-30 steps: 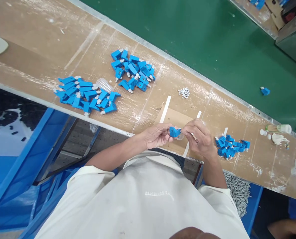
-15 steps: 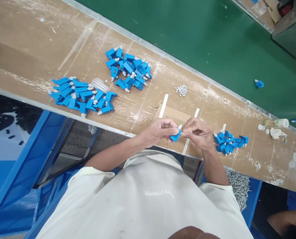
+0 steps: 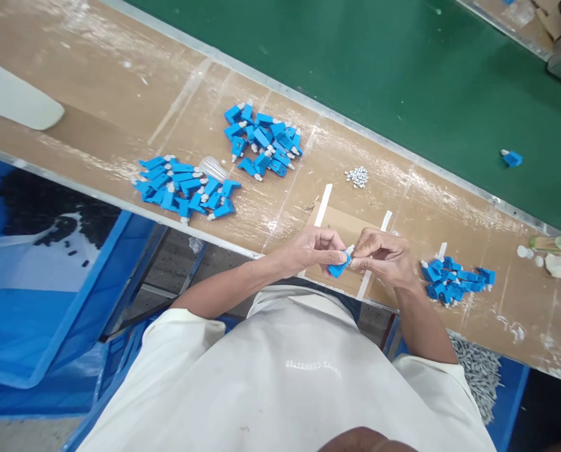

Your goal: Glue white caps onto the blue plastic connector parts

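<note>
Pinched by my left hand (image 3: 315, 247) is a small blue plastic part (image 3: 338, 266) with a white tip (image 3: 350, 250) pointing up. My right hand (image 3: 387, 258) is closed against the part's right side, thumb and finger together; whatever lies between them is too small to make out. Both hands are over a cardboard piece (image 3: 346, 220) flanked by white tape strips. Beyond them lies a little heap of small grey-white pieces (image 3: 357, 177). To the right of my right hand is a cluster of similar blue parts (image 3: 454, 280).
Two more groups of white-tipped blue parts, one far (image 3: 264, 139) and one near (image 3: 183, 188), lie left, beside a clear plastic piece (image 3: 212, 168). Past the bench edge runs a green surface (image 3: 355, 63) with one blue part (image 3: 512, 158). Blue bins (image 3: 96, 270) stand below.
The camera view has swung left, so the bench contents appear farther right. My hands stay together at the same blue part, which is turned slightly.
</note>
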`<state>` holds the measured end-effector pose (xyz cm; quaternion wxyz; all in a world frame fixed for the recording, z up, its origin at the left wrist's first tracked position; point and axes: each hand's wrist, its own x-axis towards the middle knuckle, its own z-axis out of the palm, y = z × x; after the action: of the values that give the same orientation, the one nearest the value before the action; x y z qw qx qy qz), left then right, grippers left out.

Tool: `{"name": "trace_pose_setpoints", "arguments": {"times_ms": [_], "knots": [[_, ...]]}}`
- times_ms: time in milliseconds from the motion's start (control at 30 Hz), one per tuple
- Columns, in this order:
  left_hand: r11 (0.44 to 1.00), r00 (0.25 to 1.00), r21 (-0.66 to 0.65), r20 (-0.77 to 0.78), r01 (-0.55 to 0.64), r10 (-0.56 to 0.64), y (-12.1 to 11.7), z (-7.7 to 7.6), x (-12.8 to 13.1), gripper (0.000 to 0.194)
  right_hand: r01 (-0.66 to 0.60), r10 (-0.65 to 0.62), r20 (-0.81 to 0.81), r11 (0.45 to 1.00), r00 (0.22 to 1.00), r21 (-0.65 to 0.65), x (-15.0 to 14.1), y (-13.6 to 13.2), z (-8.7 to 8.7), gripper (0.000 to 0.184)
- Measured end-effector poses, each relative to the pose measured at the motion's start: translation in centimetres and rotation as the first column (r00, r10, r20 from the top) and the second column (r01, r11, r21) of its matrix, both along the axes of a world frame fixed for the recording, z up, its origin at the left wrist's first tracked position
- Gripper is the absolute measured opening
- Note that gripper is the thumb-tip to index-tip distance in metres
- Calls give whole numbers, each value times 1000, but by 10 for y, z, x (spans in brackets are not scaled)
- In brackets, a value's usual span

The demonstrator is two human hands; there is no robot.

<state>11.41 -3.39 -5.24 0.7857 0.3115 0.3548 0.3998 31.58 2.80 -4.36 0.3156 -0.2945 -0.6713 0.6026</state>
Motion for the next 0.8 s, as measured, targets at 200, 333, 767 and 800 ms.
{"name": "trace_pose_setpoints", "arguments": {"times_ms": [200,333,767,800], "knots": [[986,976,95,-159,-137,151,13,6,-20,50,166,-166,7,986,986,-34,10,14,8,33],[800,566,460,-567,-385,598,47,0,-70,34,321,-325,97,946,941,55,35,24,14,35],[751,192,567,-740,-339,645,-15,-30,-72,37,319,-674,734,715,81,622,155,186,7,19],[750,217,552,-732,-364,645,-22,-35,-67,36,347,-688,725,690,40,636,164,205,6,23]]}}
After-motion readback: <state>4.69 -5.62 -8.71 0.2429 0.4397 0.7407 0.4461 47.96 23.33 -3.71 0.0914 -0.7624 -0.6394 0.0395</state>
